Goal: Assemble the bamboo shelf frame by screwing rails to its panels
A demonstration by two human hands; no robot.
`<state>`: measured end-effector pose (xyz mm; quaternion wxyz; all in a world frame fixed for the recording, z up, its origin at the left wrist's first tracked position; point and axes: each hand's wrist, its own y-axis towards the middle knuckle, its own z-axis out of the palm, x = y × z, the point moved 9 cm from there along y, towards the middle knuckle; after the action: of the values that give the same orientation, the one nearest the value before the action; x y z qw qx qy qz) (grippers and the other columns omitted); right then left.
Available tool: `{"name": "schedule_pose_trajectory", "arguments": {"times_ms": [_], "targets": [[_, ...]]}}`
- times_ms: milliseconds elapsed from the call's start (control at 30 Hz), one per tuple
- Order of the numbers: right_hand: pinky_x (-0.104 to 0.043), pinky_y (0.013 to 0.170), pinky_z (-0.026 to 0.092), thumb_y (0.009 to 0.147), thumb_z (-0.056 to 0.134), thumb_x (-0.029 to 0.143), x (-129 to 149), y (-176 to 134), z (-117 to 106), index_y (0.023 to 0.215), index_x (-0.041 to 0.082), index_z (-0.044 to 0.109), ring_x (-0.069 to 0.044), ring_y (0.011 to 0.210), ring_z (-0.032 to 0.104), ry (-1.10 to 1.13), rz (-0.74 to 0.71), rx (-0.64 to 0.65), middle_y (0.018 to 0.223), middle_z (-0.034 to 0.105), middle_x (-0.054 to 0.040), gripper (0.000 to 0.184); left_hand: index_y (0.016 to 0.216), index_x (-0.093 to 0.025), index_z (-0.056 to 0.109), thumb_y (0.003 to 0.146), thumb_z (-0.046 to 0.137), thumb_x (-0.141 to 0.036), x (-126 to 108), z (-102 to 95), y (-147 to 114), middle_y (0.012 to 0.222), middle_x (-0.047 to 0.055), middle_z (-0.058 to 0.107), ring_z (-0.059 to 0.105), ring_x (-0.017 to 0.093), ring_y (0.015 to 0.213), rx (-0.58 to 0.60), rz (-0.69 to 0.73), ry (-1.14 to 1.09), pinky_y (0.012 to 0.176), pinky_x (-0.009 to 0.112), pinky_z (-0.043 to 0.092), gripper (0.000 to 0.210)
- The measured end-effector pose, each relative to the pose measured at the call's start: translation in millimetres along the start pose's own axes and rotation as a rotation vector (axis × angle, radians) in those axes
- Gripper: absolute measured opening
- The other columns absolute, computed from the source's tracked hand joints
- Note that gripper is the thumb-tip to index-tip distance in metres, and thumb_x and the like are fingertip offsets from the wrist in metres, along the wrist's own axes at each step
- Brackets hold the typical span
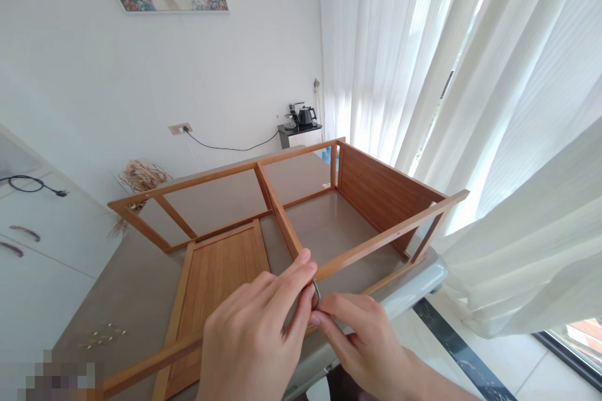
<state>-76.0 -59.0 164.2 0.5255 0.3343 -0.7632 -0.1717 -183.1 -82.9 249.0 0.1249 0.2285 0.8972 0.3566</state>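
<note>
A wooden shelf frame (277, 200) lies on its side across the table. At its near rail, my left hand (254, 326) is closed around the wood, index finger on top and thumb at the side. A small bent hex key (316, 294) stands out from the rail, beside my left thumb. The thumb and forefinger of my right hand (364, 332) pinch its lower end. My fingers hide where the key meets the wood. Inside the frame's left part is a slatted wooden panel (226, 263); another wooden panel (380, 188) stands upright at the right end.
Several small screws (103, 333) lie on the grey tabletop (136, 282) at left. Dried stalks (141, 175) stand behind the frame. A black kettle (307, 115) sits on a small cabinet (301, 136) by the wall. White curtains (517, 138) hang at right.
</note>
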Motion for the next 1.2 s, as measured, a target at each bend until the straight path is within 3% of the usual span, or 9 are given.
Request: {"name": "schedule_pose_trajectory", "arguments": {"times_ms": [300, 533, 1000, 1200], "targets": [[-0.021, 0.061, 0.042, 0.100, 0.052, 0.021, 17, -7, 1, 0.100, 0.019, 0.059, -0.011, 0.067, 0.049, -0.015, -0.212, 0.052, 0.075, 0.058, -0.0011, 0.007, 0.116, -0.027, 0.067, 0.094, 0.058, -0.023, 3, 0.2, 2, 0.110, -0.006, 0.076, 0.069, 0.010, 0.069, -0.008, -0.006, 0.013, 0.063, 0.026, 0.049, 0.024], [-0.022, 0.065, 0.048, 0.098, 0.052, 0.015, -1, -6, -21, 0.111, 0.020, 0.065, -0.012, 0.071, 0.054, -0.032, -0.096, 0.010, 0.082, 0.056, -0.0026, 0.018, 0.115, -0.025, 0.067, 0.093, 0.061, -0.022, -1, -0.7, 2, 0.111, -0.004, 0.076, 0.070, 0.011, 0.072, -0.009, 0.005, 0.013, 0.066, 0.025, 0.051, 0.023], [-0.023, 0.069, 0.048, 0.097, 0.052, 0.012, 2, 1, -25, 0.104, 0.018, 0.065, -0.013, 0.074, 0.054, -0.107, -0.149, 0.011, 0.081, 0.057, -0.0031, 0.016, 0.113, -0.026, 0.067, 0.093, 0.060, -0.022, 0, 0.7, 1, 0.116, -0.007, 0.074, 0.070, 0.010, 0.071, 0.001, 0.007, 0.007, 0.068, 0.025, 0.053, 0.022], [-0.024, 0.068, 0.047, 0.098, 0.052, 0.012, 6, 11, -32, 0.103, 0.019, 0.065, -0.013, 0.075, 0.053, -0.151, -0.153, 0.071, 0.083, 0.059, -0.0032, 0.015, 0.112, -0.026, 0.067, 0.093, 0.059, -0.021, -1, -0.4, 2, 0.113, -0.005, 0.075, 0.070, 0.011, 0.070, 0.003, 0.011, 0.004, 0.068, 0.024, 0.053, 0.022]]}}
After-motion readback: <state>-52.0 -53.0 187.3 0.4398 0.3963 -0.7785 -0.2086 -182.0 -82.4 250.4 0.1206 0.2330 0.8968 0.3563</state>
